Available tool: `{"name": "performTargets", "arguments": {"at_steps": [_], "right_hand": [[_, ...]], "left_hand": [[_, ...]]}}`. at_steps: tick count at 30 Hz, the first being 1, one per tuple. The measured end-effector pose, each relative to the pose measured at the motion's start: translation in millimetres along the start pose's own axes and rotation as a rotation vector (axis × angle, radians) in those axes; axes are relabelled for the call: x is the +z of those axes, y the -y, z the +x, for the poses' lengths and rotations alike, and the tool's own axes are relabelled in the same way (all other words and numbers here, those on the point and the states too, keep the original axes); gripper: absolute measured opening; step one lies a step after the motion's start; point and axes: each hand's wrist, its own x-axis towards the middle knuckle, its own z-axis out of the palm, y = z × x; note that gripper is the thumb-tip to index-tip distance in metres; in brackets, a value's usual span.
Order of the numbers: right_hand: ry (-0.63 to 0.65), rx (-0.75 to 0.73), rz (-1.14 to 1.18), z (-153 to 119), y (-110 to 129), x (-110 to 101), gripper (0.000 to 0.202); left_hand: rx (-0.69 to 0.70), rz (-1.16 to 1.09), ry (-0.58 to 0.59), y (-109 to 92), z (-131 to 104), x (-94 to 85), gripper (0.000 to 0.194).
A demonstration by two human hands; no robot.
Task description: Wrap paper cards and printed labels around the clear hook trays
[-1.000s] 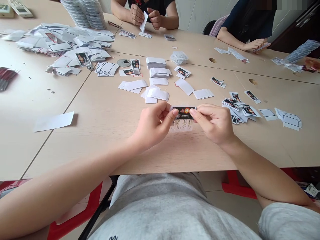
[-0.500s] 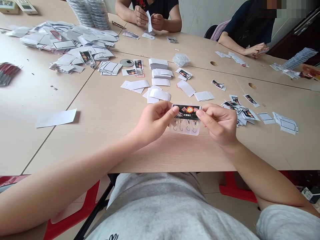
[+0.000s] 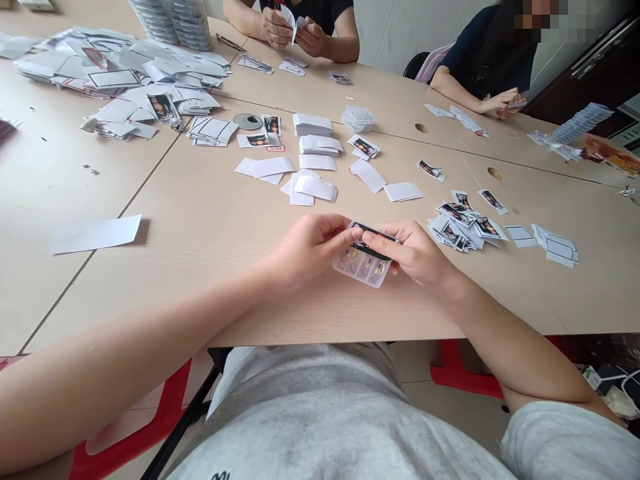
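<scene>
Between my hands, above the table's near edge, is a small clear plastic box of fish hooks (image 3: pixel 362 268), tilted down to the right. A black printed label card (image 3: pixel 373 245) lies across its upper part. My left hand (image 3: pixel 320 247) grips the box's left end, thumb on the card. My right hand (image 3: pixel 407 250) holds the right side, its thumb pressed along the card and fingers behind the box. The two thumb tips nearly meet. Beyond my hands lie loose white cards (image 3: pixel 313 189), and to the right a heap of printed label cards (image 3: pixel 465 223).
A large pile of white cards (image 3: pixel 125 73) covers the far left, beside stacked clear boxes (image 3: pixel 173 23). Neat card stacks (image 3: pixel 313 125), a tape roll (image 3: pixel 247 121) and clear boxes (image 3: pixel 358 118) stand mid-table. Two people sit opposite, handling cards.
The box of hooks has tilted, its right end dropping. My right hand has moved inward, bringing its thumb across the label card toward my left thumb. The view has shifted slightly.
</scene>
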Motion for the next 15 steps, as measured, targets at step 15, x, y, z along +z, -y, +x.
{"name": "performTargets", "arguments": {"at_steps": [15], "right_hand": [[0.036,0.06,0.024,1.6,-5.5,2.2,0.051]], "left_hand": [[-0.031,-0.039,0.066,2.4,0.2,-0.9,0.042]]}}
